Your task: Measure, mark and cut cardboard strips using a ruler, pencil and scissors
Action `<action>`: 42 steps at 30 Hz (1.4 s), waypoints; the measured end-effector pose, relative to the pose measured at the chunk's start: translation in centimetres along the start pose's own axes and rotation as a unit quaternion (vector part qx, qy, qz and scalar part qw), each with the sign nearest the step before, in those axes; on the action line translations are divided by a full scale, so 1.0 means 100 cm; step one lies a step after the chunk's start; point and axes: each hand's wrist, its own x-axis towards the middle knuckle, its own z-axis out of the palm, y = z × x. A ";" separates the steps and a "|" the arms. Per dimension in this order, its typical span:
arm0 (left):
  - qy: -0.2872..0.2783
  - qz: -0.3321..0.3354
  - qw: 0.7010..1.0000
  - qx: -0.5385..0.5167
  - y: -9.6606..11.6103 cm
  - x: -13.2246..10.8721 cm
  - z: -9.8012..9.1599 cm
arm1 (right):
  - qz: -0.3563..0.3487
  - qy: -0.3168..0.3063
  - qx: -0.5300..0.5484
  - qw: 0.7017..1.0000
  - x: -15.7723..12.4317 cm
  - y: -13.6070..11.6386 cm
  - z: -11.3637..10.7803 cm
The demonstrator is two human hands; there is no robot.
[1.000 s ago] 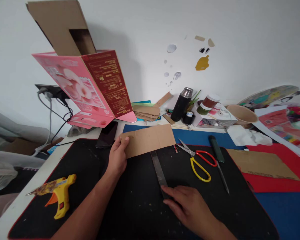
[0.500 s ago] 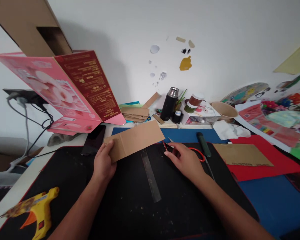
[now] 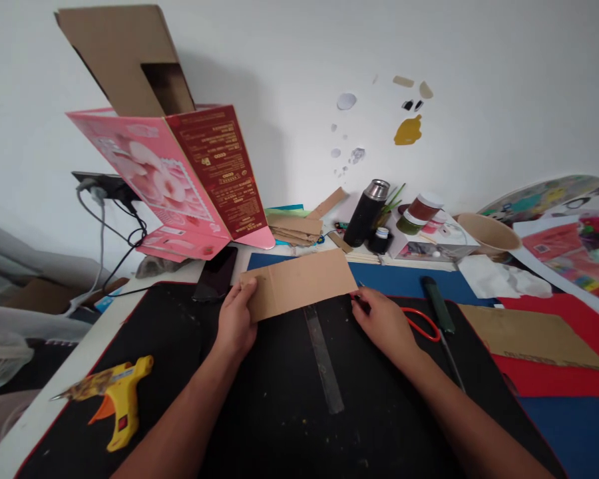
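My left hand is closed on the left end of a brown cardboard strip, thumb on top. The strip is raised at a tilt over the black mat and has a crease near my thumb. At its lower right corner is my right hand, fingers pinched around a slim dark-and-red pen-like thing, mostly hidden. Just right of that hand shows the red handle loop of scissors; the hand covers the rest. A clear ruler lies on the mat below the strip.
On the mat's left lies a yellow glue gun. A pink box stands behind a phone. At the back are a black flask and paint jars. A dark green-handled tool and flat cardboard lie right.
The camera view has turned left, so everything sits further right in the picture. My right hand has come closer to the strip's right corner. My left hand keeps its hold.
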 end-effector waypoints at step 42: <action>0.031 0.005 0.999 -0.006 0.004 0.002 0.003 | -0.222 -0.053 0.222 0.948 -0.059 -0.044 -0.004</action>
